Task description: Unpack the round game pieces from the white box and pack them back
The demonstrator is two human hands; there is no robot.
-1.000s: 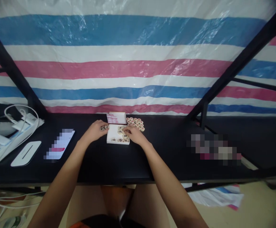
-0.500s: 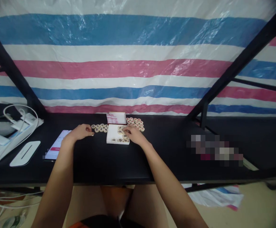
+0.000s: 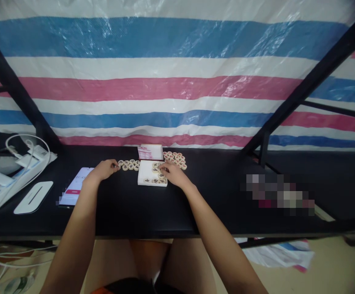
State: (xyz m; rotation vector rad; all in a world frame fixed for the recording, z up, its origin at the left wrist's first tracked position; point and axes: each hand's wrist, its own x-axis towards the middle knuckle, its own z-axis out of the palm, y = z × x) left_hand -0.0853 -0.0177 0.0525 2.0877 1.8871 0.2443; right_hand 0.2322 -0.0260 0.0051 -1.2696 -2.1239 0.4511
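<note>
My left hand (image 3: 106, 168) is by the left end of a small group of black-marked xiangqi pieces (image 3: 131, 167), its thumb and fingers curled together. Whether a piece is between those fingertips I cannot make out. My right hand (image 3: 174, 173) reaches over the right side of a shallow white box (image 3: 145, 172), its fingers pinched on a round xiangqi piece (image 3: 160, 166) that they partly cover. Several more pieces (image 3: 154, 181) lie inside along the box's front and right sides; the left part of its floor shows white.
The box lid (image 3: 151, 151) stands behind the box. Red-marked pieces (image 3: 175, 158) are grouped right of it. A phone (image 3: 73, 190), a white flat device (image 3: 33, 198) and a power strip with cables (image 3: 21, 171) lie left on the black table (image 3: 147, 216). A blurred-out item (image 3: 278, 192) is at right.
My left thumb has closed toward the fingers, and that hand has come slightly nearer the black-marked pieces. My right hand stays at the box's right side.
</note>
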